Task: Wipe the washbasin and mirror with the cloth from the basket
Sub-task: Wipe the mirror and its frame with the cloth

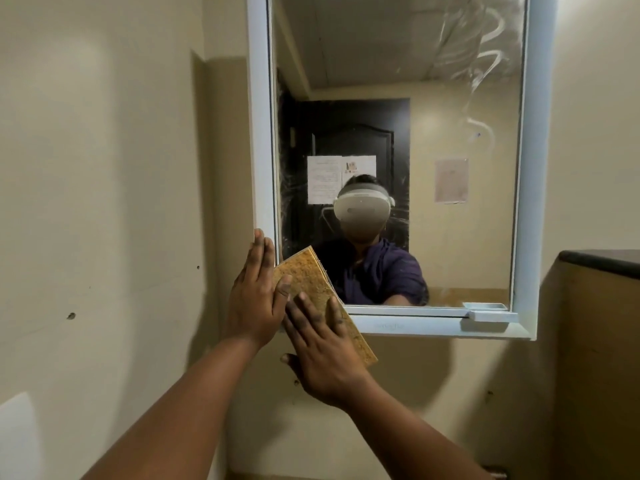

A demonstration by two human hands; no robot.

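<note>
A wall mirror point(433, 81) in a pale blue-white frame hangs ahead, with white smear marks at its upper right. A flat yellow-brown cloth point(308, 278) lies tilted over the mirror's lower left corner. My right hand point(322, 351) presses flat on the cloth's lower half, fingers spread. My left hand point(254, 296) rests flat on the frame's left edge, its thumb touching the cloth's left side. The washbasin and the basket are out of view.
A beige wall point(104, 202) fills the left. A brown cabinet with a dark top point(602, 261) juts out at the right beside the mirror. A small white handle point(488, 315) sits on the frame's bottom rail. A person's reflection shows in the glass.
</note>
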